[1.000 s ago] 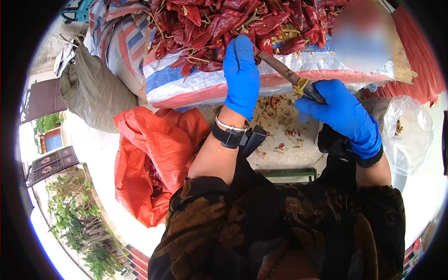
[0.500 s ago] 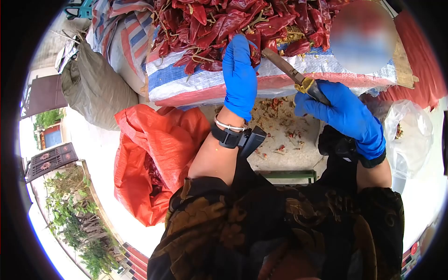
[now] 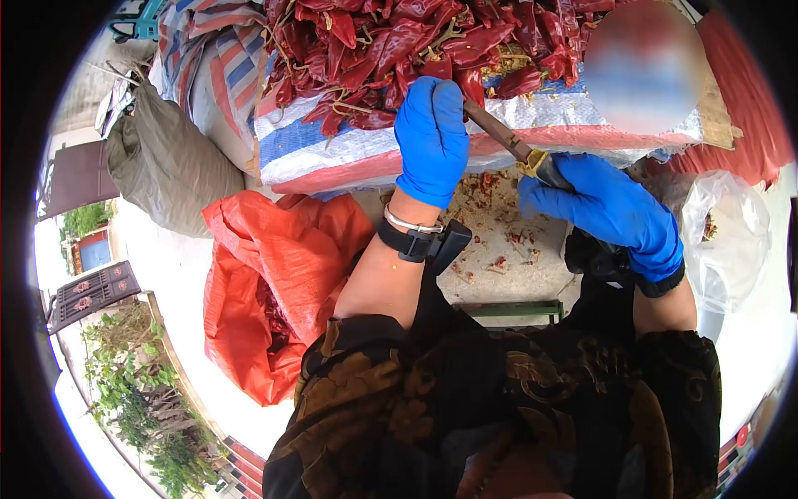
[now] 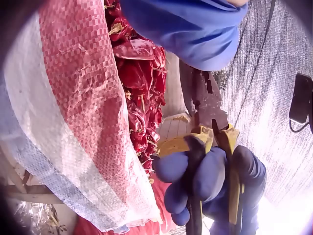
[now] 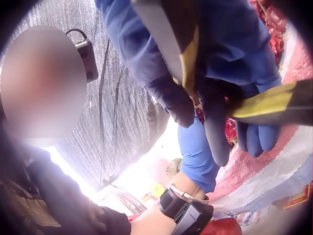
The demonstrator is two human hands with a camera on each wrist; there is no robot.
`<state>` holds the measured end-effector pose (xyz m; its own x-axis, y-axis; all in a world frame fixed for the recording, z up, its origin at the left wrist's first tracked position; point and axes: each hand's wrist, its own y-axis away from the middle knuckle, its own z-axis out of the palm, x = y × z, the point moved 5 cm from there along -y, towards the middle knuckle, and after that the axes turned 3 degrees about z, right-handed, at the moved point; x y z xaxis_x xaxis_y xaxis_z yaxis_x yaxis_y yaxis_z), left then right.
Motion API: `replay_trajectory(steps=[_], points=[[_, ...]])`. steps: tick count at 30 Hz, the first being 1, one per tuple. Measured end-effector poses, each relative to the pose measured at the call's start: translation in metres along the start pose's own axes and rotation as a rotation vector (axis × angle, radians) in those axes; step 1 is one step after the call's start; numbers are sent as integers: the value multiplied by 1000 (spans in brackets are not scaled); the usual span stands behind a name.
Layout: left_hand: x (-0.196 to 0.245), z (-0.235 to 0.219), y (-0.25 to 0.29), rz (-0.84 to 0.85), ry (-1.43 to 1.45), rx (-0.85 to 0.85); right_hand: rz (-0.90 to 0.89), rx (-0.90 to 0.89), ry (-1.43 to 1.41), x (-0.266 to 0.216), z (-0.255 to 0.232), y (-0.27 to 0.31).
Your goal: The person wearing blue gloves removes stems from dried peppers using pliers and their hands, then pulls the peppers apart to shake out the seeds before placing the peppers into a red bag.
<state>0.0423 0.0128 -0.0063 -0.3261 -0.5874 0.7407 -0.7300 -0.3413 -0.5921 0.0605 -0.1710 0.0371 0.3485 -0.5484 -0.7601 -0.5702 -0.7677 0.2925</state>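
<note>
My blue-gloved left hand (image 3: 432, 145) is at the front edge of a heap of dried red chili peppers (image 3: 391, 46). Its fingers curl in, and a speck of red chili pepper (image 5: 199, 115) shows by them in the right wrist view; the rest of the grip is hidden. My right hand (image 3: 611, 204), gloved in blue too, grips a pair of shears (image 3: 499, 130) with rusty brown blades and yellow-and-black handles. Their blade tips reach behind the left hand. In the left wrist view, right-hand fingers (image 4: 209, 174) wrap the handles, while the left glove covers the tips.
A striped woven sheet (image 3: 332, 158) lies under the heap. An open red sack (image 3: 266, 249) with chilies inside stands at left, beside a grey-green sack (image 3: 166, 162). At right is a clear plastic bag (image 3: 723, 241). Cut stems litter the floor (image 3: 499, 283).
My left hand has drawn slightly back toward me, its fingers more curled. The shears' blades looked spread half a second ago and now lie closer together, tips by the left hand.
</note>
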Motion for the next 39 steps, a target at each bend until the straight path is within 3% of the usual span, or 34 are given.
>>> replay_trajectory(steps=[1,3,7,9,10,12,15,19,21,25,27,31,33,36,39], points=[[-1,1,1,0,0,0,0,0,0,-1,1,-1],[2,0,1,58,-11,63,17,-88,-409,-1,7,-2],[1,1,-1,-75,154,112,144,-118,-356,1,10,-7],[-21,5,4,-418,528,258,167,-120,-556,3,13,-9],[-21,4,3,-417,529,260,166,-120,-554,2,12,-8],[-30,5,4,-643,701,277,163,-129,-709,0,10,-6],[-32,4,5,-695,744,204,157,-118,-737,5,7,-8],[-19,6,1,-677,727,264,-23,-168,-805,6,8,-13],[-13,3,1,-704,663,367,-5,-195,-783,2,11,-12],[-25,4,6,-653,702,267,4,-245,-720,-2,15,-11],[-19,3,3,-474,586,242,22,-245,-746,-1,14,-11],[-11,-3,-3,-302,414,109,18,-212,-748,3,12,-7],[1,-7,-7,-15,96,92,73,-186,-797,1,14,-5],[12,-6,-6,25,40,23,157,-148,-818,9,11,-2],[-2,-7,-1,-169,148,107,143,-156,-760,12,6,-7]])
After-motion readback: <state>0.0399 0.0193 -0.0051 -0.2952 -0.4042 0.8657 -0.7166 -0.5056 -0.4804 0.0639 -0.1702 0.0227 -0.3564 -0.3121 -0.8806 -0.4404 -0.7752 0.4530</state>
